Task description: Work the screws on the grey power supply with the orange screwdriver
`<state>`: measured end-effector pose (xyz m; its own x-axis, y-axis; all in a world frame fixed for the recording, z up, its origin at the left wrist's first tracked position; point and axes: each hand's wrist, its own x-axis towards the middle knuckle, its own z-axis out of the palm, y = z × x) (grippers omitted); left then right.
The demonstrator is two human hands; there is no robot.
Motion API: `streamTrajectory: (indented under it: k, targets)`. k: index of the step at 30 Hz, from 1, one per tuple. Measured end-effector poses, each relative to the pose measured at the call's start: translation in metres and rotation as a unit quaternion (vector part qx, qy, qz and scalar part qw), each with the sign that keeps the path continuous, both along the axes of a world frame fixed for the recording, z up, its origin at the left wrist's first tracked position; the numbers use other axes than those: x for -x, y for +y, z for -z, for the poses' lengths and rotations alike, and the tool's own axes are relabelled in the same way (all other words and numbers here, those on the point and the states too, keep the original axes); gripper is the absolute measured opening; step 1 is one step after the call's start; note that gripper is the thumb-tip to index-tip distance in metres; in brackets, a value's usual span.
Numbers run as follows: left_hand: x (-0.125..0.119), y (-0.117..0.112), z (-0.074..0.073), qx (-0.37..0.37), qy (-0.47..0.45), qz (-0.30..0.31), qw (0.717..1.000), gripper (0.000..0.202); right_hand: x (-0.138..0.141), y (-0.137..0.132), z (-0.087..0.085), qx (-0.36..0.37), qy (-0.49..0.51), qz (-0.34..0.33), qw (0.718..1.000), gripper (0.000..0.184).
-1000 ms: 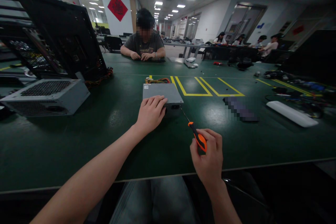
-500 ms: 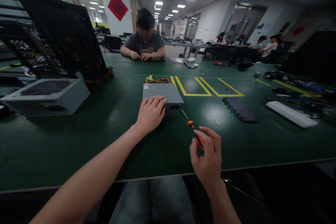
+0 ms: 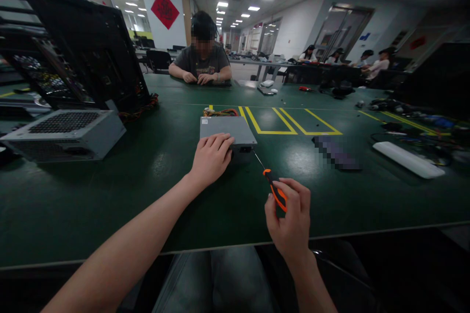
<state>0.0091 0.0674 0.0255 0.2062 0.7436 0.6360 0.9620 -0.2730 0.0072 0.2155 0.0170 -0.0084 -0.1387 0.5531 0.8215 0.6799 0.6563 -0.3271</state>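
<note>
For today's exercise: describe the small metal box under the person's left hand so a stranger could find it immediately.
On the green table, just before the yellow floor-style markings, lies a flat grey power supply with coloured wires behind it. Unlike the larger vented unit far left, the left hand rests on it and a screwdriver points at it.

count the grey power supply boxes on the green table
2. One small power supply lies mid-table under the left hand, with the screwdriver in the right hand at its near edge. A larger power supply sits far left. More may be hidden.
</note>
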Motion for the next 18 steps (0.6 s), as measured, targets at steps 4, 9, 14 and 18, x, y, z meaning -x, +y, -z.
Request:
streamTrajectory:
  k: [4,9,14,18]
  targets:
    - [0.0004,0.0000,0.0000,0.001,0.000,-0.003,1.000,0.033,-0.0015,0.0010,0.0004,-0.031,0.015,-0.003,0.999,0.034]
    - [0.0004,-0.0006,-0.0010,0.000,0.003,-0.002,1.000,0.033,-0.0036,0.0012,-0.0007,-0.007,0.008,0.015,1.000,0.021]
    - [-0.0004,-0.0010,-0.0014,0.000,-0.003,0.001,1.000,0.033,-0.0007,-0.0006,-0.0014,-0.005,-0.010,0.008,1.000,0.030]
    - [-0.0006,-0.0007,-0.0011,-0.003,-0.001,-0.001,1.000,0.033,0.0001,-0.0001,-0.0014,-0.036,-0.006,-0.015,0.999,0.040]
